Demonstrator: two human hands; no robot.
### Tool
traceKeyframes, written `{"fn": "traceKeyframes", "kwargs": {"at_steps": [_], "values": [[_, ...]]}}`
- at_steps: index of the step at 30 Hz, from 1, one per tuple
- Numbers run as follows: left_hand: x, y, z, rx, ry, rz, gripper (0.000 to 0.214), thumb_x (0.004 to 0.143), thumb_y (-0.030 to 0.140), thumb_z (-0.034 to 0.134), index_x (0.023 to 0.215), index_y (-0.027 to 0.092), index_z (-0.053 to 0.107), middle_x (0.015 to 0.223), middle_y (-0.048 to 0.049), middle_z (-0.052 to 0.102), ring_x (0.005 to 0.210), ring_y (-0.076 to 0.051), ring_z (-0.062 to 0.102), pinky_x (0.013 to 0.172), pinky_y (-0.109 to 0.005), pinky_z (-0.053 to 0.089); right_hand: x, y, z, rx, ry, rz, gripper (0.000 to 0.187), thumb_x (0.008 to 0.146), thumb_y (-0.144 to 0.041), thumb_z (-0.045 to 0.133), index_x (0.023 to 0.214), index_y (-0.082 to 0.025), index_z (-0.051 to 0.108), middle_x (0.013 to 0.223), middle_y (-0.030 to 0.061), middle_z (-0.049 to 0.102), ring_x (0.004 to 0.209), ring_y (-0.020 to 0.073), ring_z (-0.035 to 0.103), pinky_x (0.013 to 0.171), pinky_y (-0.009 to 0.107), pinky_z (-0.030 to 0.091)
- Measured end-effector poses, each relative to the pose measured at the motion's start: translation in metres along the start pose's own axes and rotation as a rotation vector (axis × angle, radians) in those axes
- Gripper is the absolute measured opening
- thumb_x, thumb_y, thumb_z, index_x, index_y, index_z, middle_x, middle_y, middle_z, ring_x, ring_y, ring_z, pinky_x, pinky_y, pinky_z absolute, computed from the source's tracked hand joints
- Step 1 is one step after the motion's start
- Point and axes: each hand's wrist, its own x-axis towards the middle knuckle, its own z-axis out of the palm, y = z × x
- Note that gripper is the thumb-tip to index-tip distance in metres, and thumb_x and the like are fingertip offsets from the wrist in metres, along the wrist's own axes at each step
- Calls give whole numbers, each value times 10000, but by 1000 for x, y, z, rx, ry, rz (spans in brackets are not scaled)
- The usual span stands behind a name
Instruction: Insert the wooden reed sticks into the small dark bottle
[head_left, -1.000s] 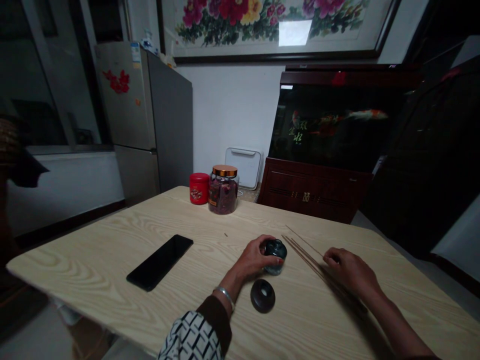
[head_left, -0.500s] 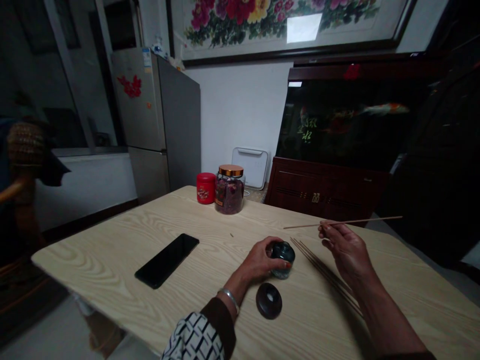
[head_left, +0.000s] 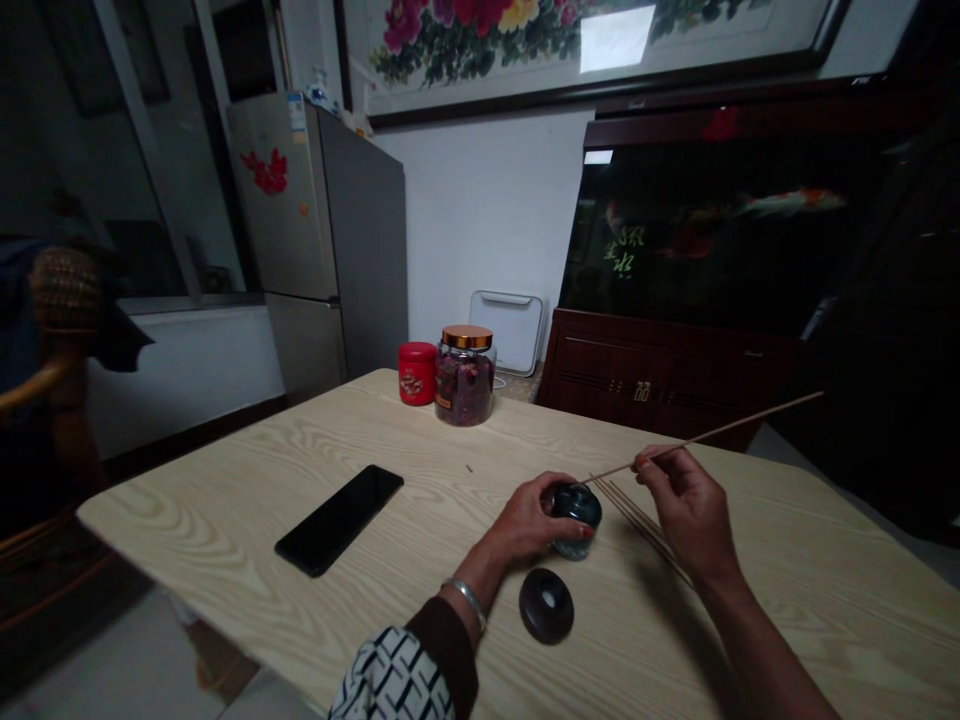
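A small, rounded bottle of dark, glossy glass (head_left: 583, 508) with a clearer, paler base stands upright on the pale tabletop (head_left: 210, 500), whose wood-grain surface shows wavy streaks. The left hand (head_left: 525, 522) has its grip closed around the bottle, thumb across the near side and fingers behind; a smooth silver metal bangle (head_left: 466, 600) circles the wrist above a brown cuff (head_left: 448, 640) and a black-and-white patterned sleeve (head_left: 394, 675).

The right hand (head_left: 696, 510) pinches a long, thin, straight brown stick (head_left: 750, 424) between thumb and fingers. The stick slants down to the left, its lower tip at the bottle's top; whether it enters the mouth I cannot tell.

Similar slender brown sticks (head_left: 643, 525) lie nearly parallel between the hands. Just nearer than the bottle rests a domed, dark brown disc (head_left: 546, 615) with a pale round centre.

Farther left lies a flat, black, glossy phone (head_left: 339, 520). Near the far edge, a red cylindrical canister (head_left: 417, 374) stands beside a bulging clear glass jar (head_left: 465, 385) with a shiny copper-coloured lid and crinkled, dark reddish-purple contents.
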Motion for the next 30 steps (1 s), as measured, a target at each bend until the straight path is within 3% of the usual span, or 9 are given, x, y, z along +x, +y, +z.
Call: {"fn": "traceKeyframes", "kwargs": {"at_steps": [7, 15, 20, 23, 26, 30], "values": [[-2, 3, 1, -11, 6, -10, 664, 553, 220, 900, 1164, 157, 647, 1023, -71, 685, 909, -192, 617, 816, -291, 474, -5, -5, -3, -77, 106, -90, 194, 915, -421, 539, 935, -234, 590, 906, 25, 641, 817, 191, 616, 753, 325, 468], [-2, 3, 0, 21, 15, -6, 672, 558, 242, 902, 1176, 167, 649, 1017, -69, 688, 903, -191, 614, 802, -288, 466, -13, -9, 18, -271, -115, -25, 260, 930, -479, 451, 942, -235, 540, 915, 49, 669, 765, 207, 632, 662, 319, 448], [-2, 2, -1, -21, 5, 17, 678, 556, 237, 899, 1180, 158, 646, 1046, -76, 684, 922, -195, 613, 813, -288, 469, -21, 2, 40, -279, -279, -48, 230, 935, -427, 445, 888, -227, 548, 903, 52, 630, 796, 208, 609, 694, 324, 461], [-1, 1, 0, -23, 7, 2, 697, 547, 235, 900, 1189, 154, 642, 1043, -81, 684, 928, -202, 614, 814, -293, 473, -22, 7, 43, -241, -307, -46, 248, 921, -437, 471, 874, -219, 580, 919, 60, 641, 828, 214, 615, 698, 319, 472], [-1, 1, 0, 9, 20, -5, 690, 543, 252, 905, 1177, 160, 650, 1027, -79, 686, 910, -197, 609, 798, -291, 470, -13, 13, 27, -160, -248, 37, 316, 923, -487, 458, 938, -213, 614, 939, 62, 683, 849, 216, 641, 724, 321, 486], [-1, -1, -1, 16, 24, -13, 690, 540, 270, 907, 1173, 164, 652, 1010, -73, 687, 895, -192, 610, 777, -286, 470, 1, 39, -18, -265, -115, 117, 354, 870, -533, 513, 915, -206, 642, 861, 52, 707, 737, 214, 649, 672, 323, 477]]}}
